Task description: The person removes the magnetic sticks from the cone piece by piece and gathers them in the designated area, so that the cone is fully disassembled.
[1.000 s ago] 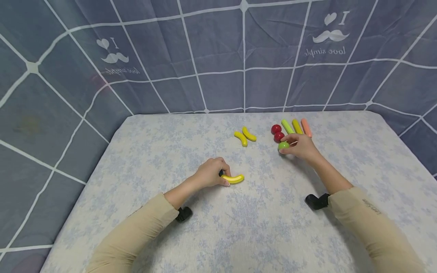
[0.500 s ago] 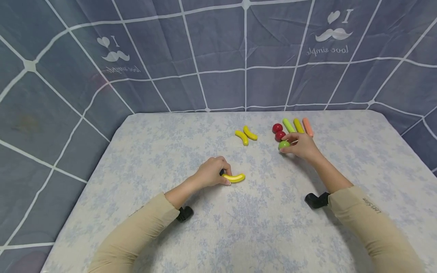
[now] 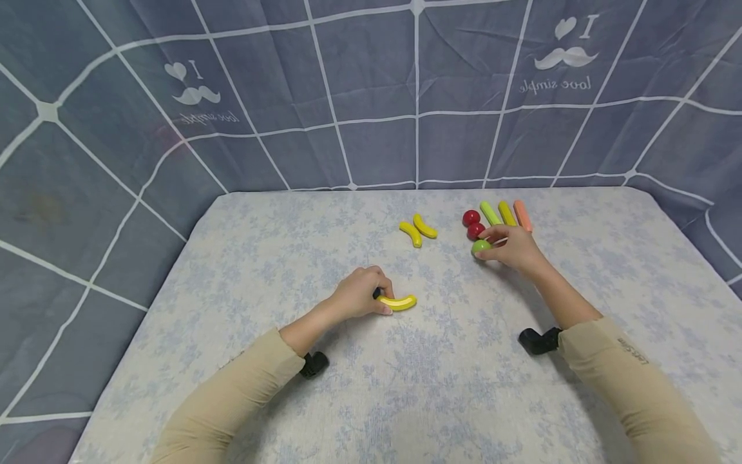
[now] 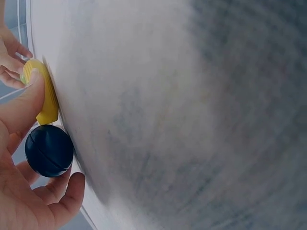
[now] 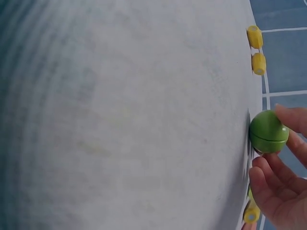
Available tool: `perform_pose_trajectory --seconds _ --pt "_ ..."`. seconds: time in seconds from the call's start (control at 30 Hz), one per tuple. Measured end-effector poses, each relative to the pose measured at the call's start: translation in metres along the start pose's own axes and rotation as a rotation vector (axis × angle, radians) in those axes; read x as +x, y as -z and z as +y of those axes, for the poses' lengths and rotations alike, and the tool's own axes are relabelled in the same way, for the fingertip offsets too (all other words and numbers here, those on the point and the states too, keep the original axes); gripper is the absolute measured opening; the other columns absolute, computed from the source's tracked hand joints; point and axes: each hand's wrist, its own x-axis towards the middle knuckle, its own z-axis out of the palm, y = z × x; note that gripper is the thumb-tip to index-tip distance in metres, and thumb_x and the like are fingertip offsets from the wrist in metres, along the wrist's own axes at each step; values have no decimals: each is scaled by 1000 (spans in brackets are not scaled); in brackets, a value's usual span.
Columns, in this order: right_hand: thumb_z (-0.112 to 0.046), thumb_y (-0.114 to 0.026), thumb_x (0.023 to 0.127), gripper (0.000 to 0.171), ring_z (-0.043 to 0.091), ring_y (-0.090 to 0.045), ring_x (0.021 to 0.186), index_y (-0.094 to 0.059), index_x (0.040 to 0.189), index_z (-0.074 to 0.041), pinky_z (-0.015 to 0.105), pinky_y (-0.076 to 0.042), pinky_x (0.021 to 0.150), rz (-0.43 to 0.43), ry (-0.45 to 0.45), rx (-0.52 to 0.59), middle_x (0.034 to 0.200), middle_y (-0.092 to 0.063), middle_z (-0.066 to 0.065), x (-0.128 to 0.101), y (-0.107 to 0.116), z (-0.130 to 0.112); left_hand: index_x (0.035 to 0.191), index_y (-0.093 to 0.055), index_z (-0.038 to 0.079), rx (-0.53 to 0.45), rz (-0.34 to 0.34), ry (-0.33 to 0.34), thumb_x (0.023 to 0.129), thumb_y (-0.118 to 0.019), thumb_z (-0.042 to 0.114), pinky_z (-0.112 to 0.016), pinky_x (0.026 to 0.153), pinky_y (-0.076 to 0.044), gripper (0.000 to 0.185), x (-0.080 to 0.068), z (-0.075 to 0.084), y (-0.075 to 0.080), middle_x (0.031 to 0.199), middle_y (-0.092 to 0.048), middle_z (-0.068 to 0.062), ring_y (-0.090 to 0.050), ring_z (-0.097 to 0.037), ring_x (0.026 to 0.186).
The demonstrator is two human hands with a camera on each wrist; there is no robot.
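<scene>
My left hand point(image 3: 361, 293) pinches a yellow toy banana point(image 3: 401, 303) near the middle of the table, its free end pointing right. In the left wrist view a dark blue round toy with a seam point(image 4: 50, 151) sits beside the banana point(image 4: 47, 103), within the curve of the fingers; the head view mostly hides it. Farther back on the right, my right hand point(image 3: 513, 250) holds a green round toy point(image 3: 480, 247) between thumb and fingers. The right wrist view shows a seam on this green toy point(image 5: 268, 132), low against the cloth.
Two red round toys point(image 3: 475, 231) lie just behind the green one. Beyond my right hand is a row of sticks: light green point(image 3: 489, 212), yellow point(image 3: 505, 213) and orange point(image 3: 523, 216). Two more toy bananas point(image 3: 411, 234) lie to the left. A grey-blue curtain point(image 3: 377, 154) borders the table.
Both hands stay in place with their grips. The green toy has shifted very slightly left between the fingers; otherwise only the head view has moved a little.
</scene>
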Motion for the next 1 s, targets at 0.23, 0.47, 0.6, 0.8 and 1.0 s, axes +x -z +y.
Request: perform_pose_trajectory --seconds 0.23,0.47,0.6,0.8,1.0 --pt "-17 -75 79 43 35 -54 101 -60 114 2 28 -48 71 -2 -10 13 114 -54 22 -4 5 -2 79 -70 18 5 -9 -9 73 -79 19 -31 69 -42 11 0 1 0 94 -58 0 -50 -16 80" --pt "-17 -74 80 45 36 -56 102 -58 117 3 22 -46 70 -10 1 33 115 -54 23 -6 11 -2 85 -69 19 55 -20 -22 74 -80 19 -32 67 -43 15 -1 2 -1 95 -56 0 -49 -17 82" --pt "-16 -73 81 46 36 -55 103 -57 119 4 21 -46 69 -7 5 38 116 -53 23 -10 14 -4 86 -70 19 51 -8 -31 74 -79 21 -30 63 -40 15 0 2 -2 92 -56 1 -47 -15 77" --pt "-17 -73 81 45 32 -54 98 -58 118 4 21 -46 68 17 7 49 115 -54 22 -13 17 -8 90 -70 16 8 3 -23 76 -78 21 -26 64 -38 17 1 1 -1 88 -57 3 -46 -13 73" --pt "-17 -73 81 45 27 -53 95 -58 118 5 16 -45 66 23 29 62 115 -54 22 -15 17 -11 92 -70 15 -46 -6 -15 77 -77 21 -26 66 -37 18 1 1 2 87 -58 4 -45 -13 73"
